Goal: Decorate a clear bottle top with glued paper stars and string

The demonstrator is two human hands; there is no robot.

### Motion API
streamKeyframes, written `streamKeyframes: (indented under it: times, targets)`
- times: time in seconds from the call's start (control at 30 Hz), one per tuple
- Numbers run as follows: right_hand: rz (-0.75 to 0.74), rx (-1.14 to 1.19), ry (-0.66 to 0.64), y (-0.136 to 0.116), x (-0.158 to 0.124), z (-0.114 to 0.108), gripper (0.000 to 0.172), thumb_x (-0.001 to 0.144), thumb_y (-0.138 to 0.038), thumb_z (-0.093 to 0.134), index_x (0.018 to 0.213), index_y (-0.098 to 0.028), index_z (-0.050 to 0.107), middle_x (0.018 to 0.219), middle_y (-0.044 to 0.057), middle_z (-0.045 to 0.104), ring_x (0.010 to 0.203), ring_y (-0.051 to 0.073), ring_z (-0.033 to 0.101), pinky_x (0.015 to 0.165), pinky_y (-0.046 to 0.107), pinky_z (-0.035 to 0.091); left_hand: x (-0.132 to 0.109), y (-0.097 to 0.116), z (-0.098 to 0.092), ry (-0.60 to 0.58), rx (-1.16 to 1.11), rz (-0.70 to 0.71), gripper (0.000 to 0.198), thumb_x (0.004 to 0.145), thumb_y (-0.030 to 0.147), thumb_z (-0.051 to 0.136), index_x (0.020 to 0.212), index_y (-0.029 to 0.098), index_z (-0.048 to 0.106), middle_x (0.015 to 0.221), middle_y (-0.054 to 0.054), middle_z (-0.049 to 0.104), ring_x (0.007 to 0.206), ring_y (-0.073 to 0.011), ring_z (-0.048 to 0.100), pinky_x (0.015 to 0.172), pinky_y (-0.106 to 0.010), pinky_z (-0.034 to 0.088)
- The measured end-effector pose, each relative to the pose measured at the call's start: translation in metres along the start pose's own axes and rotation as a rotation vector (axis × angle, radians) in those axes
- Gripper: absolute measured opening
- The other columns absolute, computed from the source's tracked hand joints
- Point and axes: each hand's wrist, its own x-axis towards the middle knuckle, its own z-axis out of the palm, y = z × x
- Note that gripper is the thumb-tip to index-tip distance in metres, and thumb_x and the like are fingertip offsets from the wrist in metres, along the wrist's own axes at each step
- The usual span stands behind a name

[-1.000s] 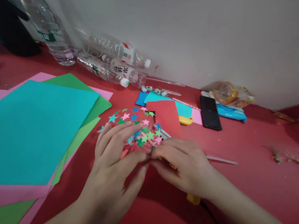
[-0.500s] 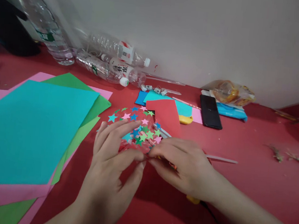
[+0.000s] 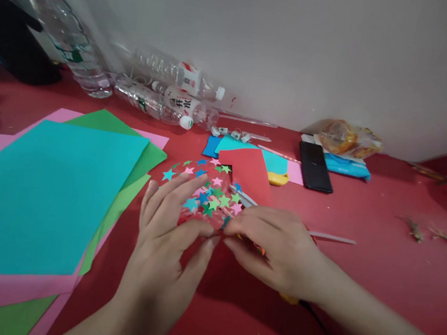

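Note:
My left hand has thumb and index fingertip pressed together in a pinch. Its other fingers reach forward over a clear, rounded plastic piece dotted with pink, green and blue paper stars. Opposite it, my right hand also pinches with thumb and index finger, the tips a small gap from the left ones. What either pinch holds is too small or hidden to tell. Grey scissor blades show just beyond my right knuckles, and something yellow lies partly under that wrist.
Coloured paper sheets are stacked at left. Clear plastic bottles lie along the wall, near an upright one. A red paper piece, a black phone, a food packet and a white stick lie on the red table.
The fingertips of my two hands have drawn slightly apart, the left hand shifting a little to the left. Everything else stays in place.

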Motion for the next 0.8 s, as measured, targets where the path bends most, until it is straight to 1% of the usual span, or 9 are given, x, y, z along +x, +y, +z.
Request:
streamKeyframes:
  times: [0.13, 0.2, 0.3, 0.47, 0.63, 0.8]
  targets:
    - [-0.002, 0.006, 0.002, 0.0003, -0.0005, -0.0007, 0.010, 0.093, -0.019, 0.051, 0.089, -0.018, 0.060, 0.078, 0.000, 0.062, 0.066, 0.011, 0.051, 0.060, 0.023, 0.037, -0.0002, -0.0023, 0.0012, -0.010, 0.001, 0.002, 0.016, 0.085, 0.011, 0.056, 0.078, 0.024, 0.062, 0.147, -0.004, 0.047, 0.139, -0.0321, 0.036, 0.112, -0.065, 0.025]
    - [-0.005, 0.011, 0.005, 0.0005, -0.0007, -0.0011, 0.010, 0.093, -0.019, 0.051, 0.090, -0.018, 0.060, 0.078, 0.000, 0.063, 0.067, 0.011, 0.051, 0.061, 0.023, 0.038, -0.0006, -0.0030, 0.0015, -0.016, 0.008, 0.013, 0.016, 0.086, 0.011, 0.056, 0.080, 0.024, 0.062, 0.151, -0.005, 0.042, 0.142, -0.0336, 0.032, 0.111, -0.068, 0.025]
    - [-0.013, 0.011, 0.007, 0.0005, -0.0012, -0.0017, 0.010, 0.093, -0.019, 0.051, 0.089, -0.017, 0.060, 0.079, 0.000, 0.063, 0.067, 0.011, 0.051, 0.061, 0.023, 0.038, -0.0010, -0.0032, 0.0012, -0.022, 0.020, 0.030, 0.016, 0.086, 0.011, 0.056, 0.080, 0.024, 0.061, 0.154, -0.007, 0.038, 0.144, -0.0345, 0.027, 0.110, -0.071, 0.024]
    - [-0.022, -0.004, 0.012, 0.0002, -0.0016, -0.0025, 0.011, 0.093, -0.019, 0.051, 0.089, -0.017, 0.061, 0.077, 0.001, 0.063, 0.066, 0.011, 0.051, 0.061, 0.023, 0.038, -0.0009, -0.0030, 0.0012, -0.028, 0.019, 0.029, 0.017, 0.087, 0.010, 0.054, 0.081, 0.024, 0.061, 0.152, -0.006, 0.041, 0.144, -0.0334, 0.026, 0.112, -0.071, 0.022]
    - [-0.018, -0.013, 0.013, -0.0005, -0.0019, -0.0026, 0.011, 0.093, -0.018, 0.051, 0.088, -0.017, 0.061, 0.077, 0.000, 0.063, 0.066, 0.011, 0.051, 0.060, 0.023, 0.038, -0.0014, -0.0042, 0.0031, -0.031, 0.024, 0.050, 0.015, 0.087, 0.011, 0.055, 0.080, 0.023, 0.060, 0.153, -0.009, 0.040, 0.145, -0.0332, 0.024, 0.113, -0.071, 0.020]
    - [-0.030, -0.024, 0.011, -0.0008, -0.0030, -0.0028, 0.011, 0.093, -0.019, 0.050, 0.089, -0.017, 0.061, 0.077, 0.001, 0.063, 0.066, 0.012, 0.051, 0.060, 0.023, 0.038, -0.0015, -0.0036, 0.0033, -0.026, 0.038, 0.045, 0.015, 0.088, 0.012, 0.055, 0.081, 0.024, 0.061, 0.153, -0.005, 0.041, 0.144, -0.0324, 0.026, 0.113, -0.070, 0.022]
